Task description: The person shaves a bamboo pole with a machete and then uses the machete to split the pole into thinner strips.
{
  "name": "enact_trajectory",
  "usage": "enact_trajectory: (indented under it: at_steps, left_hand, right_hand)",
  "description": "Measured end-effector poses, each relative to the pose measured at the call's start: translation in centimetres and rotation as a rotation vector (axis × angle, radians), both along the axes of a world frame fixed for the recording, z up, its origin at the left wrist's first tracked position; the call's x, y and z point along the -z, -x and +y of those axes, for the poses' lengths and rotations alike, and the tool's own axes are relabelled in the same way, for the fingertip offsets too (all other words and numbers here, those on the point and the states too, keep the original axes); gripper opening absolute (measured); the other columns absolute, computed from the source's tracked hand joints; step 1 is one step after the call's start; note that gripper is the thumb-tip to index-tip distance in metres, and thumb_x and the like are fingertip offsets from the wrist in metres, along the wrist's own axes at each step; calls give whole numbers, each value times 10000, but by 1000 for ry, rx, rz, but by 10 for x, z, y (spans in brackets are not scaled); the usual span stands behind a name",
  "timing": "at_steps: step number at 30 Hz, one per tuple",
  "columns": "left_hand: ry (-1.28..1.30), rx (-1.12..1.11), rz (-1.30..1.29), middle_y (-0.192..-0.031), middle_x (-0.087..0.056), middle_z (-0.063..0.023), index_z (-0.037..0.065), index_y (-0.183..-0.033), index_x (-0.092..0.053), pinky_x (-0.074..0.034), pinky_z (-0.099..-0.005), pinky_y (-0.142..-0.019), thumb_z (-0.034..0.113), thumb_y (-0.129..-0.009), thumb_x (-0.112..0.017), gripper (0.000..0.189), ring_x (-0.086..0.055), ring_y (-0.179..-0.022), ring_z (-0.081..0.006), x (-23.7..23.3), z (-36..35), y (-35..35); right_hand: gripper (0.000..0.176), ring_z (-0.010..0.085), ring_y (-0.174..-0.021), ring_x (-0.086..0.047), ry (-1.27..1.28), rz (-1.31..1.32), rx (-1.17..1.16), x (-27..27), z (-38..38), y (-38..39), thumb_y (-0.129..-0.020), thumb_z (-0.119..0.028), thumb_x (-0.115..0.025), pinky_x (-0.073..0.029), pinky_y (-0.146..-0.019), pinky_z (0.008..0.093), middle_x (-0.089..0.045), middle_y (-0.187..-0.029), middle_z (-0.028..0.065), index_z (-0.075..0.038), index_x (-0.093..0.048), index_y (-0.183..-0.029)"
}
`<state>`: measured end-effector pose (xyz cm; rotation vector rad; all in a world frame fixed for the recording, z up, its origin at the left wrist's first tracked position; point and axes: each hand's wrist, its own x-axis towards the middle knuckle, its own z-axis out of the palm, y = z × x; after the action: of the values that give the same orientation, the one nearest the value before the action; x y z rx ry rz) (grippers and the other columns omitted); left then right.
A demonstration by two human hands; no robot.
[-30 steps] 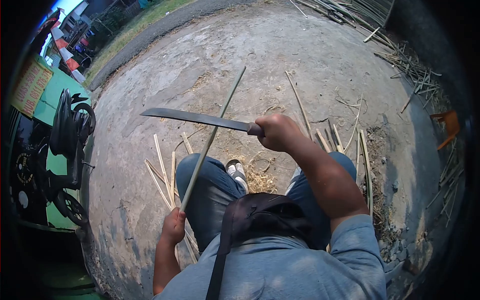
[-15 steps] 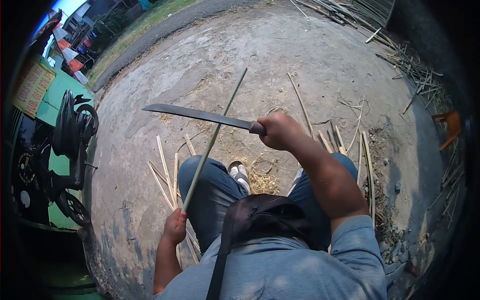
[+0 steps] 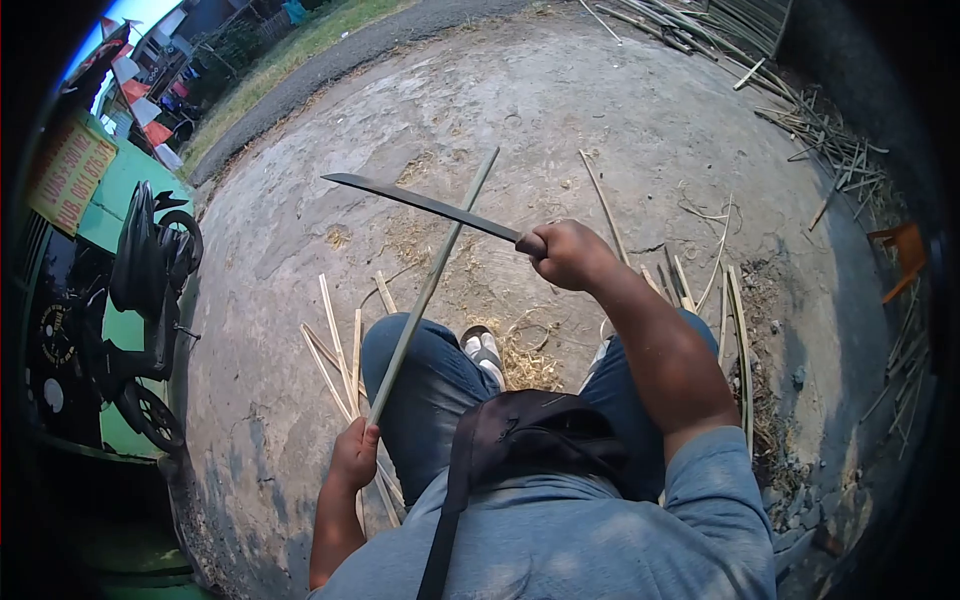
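My left hand [image 3: 354,455] is wrapped round the lower end of a long greenish bamboo strip [image 3: 416,322], beside my left knee. The strip slants up and away over that knee. In my right hand [image 3: 572,258] is the handle of a machete [image 3: 425,204], its dark blade pointing to the upper left. Blade and strip cross near the strip's upper part. Pale split bamboo strips [image 3: 340,345] lie on the ground by my left leg, and a heap of thin shavings [image 3: 530,365] sits between my feet.
More bamboo strips [image 3: 740,345] lie by my right knee, with a larger pile [image 3: 845,150] at the far right. An orange plastic object [image 3: 903,258] stands at the right edge. Parked on the left is a dark motorcycle [image 3: 150,300]. Cracked concrete [image 3: 300,200] spreads ahead.
The machete's tip has swung away from me and to the right, so the blade slants more steeply. My right hand has shifted slightly right. My left hand keeps its grip on the strip.
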<state>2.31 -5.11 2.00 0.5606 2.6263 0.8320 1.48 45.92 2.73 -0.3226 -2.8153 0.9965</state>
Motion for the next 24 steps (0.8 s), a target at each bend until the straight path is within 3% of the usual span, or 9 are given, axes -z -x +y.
enact_trajectory:
  at_steps: [2,7,12,18,21,24]
  left_hand:
    - [-4,15,53,-709,-586,-212,6,-929,-581,-481,-452,-638,593,-1076,-472,614,-616,-674,-386,-3,7,-3]
    - [61,12,88,-729,-625,-218,4,-946,-598,-505,-468,-648,657,-1046,-471,673,-674,-721,-419,-8,19,-4]
    - [25,-27,128,-732,-643,-217,-1,-973,-617,-515,-478,-649,677,-1034,-475,695,-694,-734,-429,-6,23,-13]
    - [60,-15,136,-719,-645,-225,-9,-974,-619,-515,-497,-646,689,-1026,-479,713,-694,-734,-449,-8,16,-11]
    - [30,1,141,-697,-590,-188,-4,-944,-588,-475,-445,-620,686,-1039,-452,710,-641,-671,-355,-5,19,-12]
    - [36,11,150,-695,-592,-183,-8,-951,-592,-475,-440,-618,686,-1037,-458,712,-643,-669,-348,-5,20,-11]
  right_hand:
    - [124,380,-858,-719,-6,32,-69,-11,-15,-13,-885,-198,-680,-571,-760,487,-740,-859,153,-130,-748,-962]
    - [128,333,-898,-742,-325,-57,-250,-30,-43,-24,-821,-219,-705,-592,-788,459,-752,-879,110,-194,-757,-936]
    - [149,353,-918,-730,-36,-129,-49,-12,-12,2,-820,-180,-667,-578,-806,481,-758,-924,116,-186,-751,-943]
    - [133,361,-887,-732,-90,-3,-42,-20,-16,-9,-834,-184,-673,-586,-781,479,-752,-894,125,-176,-752,-941]
    - [114,356,-834,-737,-193,57,-119,-18,-33,-21,-828,-200,-701,-594,-745,473,-747,-855,117,-176,-754,-926]
    - [111,345,-837,-740,-318,91,-232,-19,-44,-23,-796,-210,-719,-591,-749,480,-746,-849,117,-179,-748,-899]
